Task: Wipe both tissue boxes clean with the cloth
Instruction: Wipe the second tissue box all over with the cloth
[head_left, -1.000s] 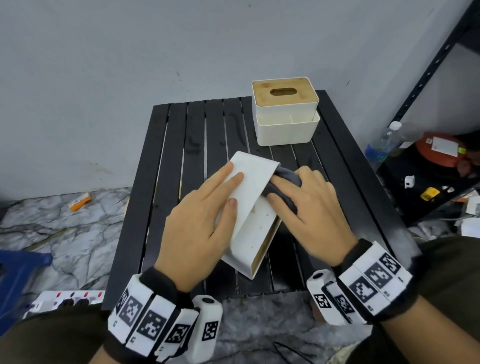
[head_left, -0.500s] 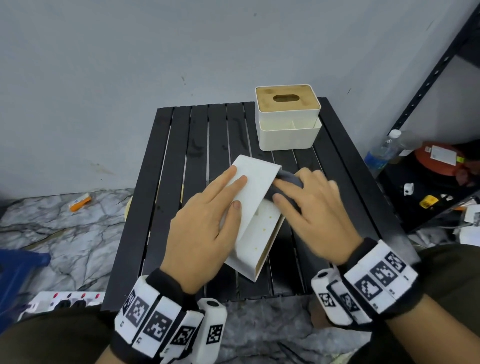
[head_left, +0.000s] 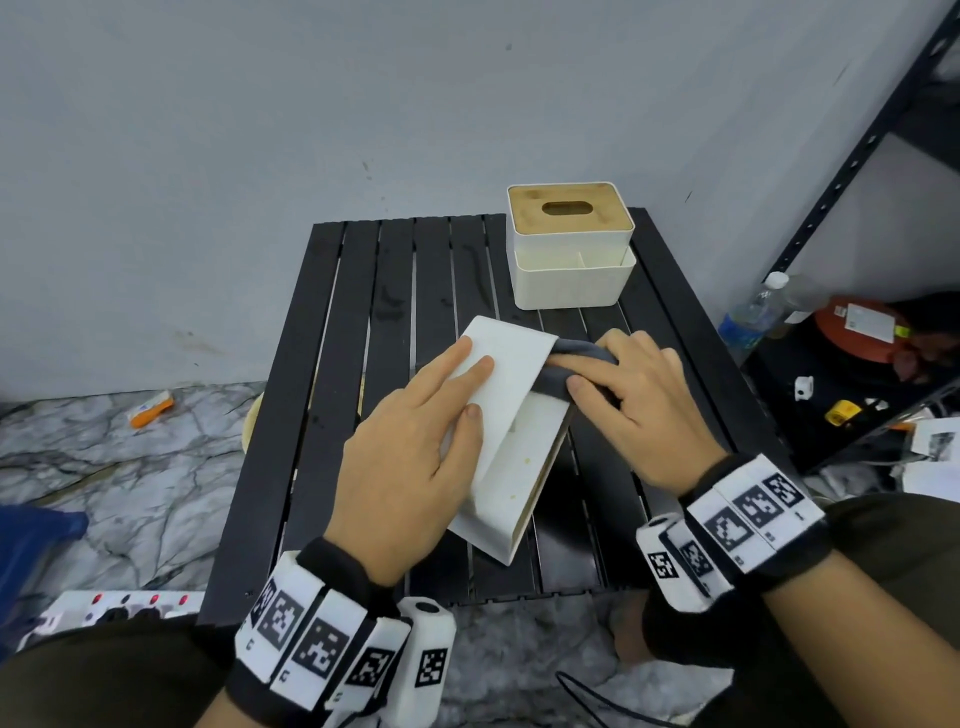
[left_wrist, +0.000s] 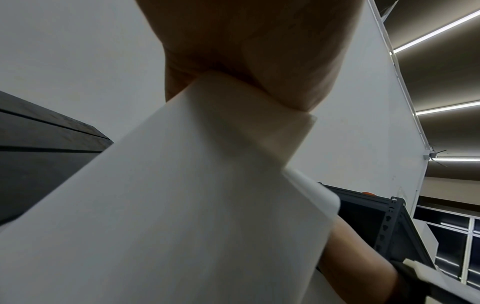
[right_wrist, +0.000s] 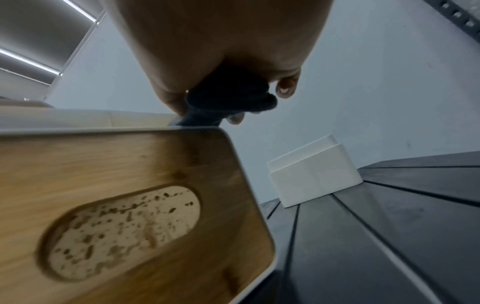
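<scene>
Bottle on shelf, orange scrap on floor

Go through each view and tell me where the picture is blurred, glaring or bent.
Head view: sharp, evenly lit, wide-angle bending the shelf upright. Left wrist view: the near tissue box fills the frame, soft and featureless; ceiling lights glare. Right wrist view: its wooden lid is slightly smeared, the cloth a dark silhouette.

Most of the grey cloth lies hidden under the right hand; the left hand covers the tipped tissue box's near-left side.
</scene>
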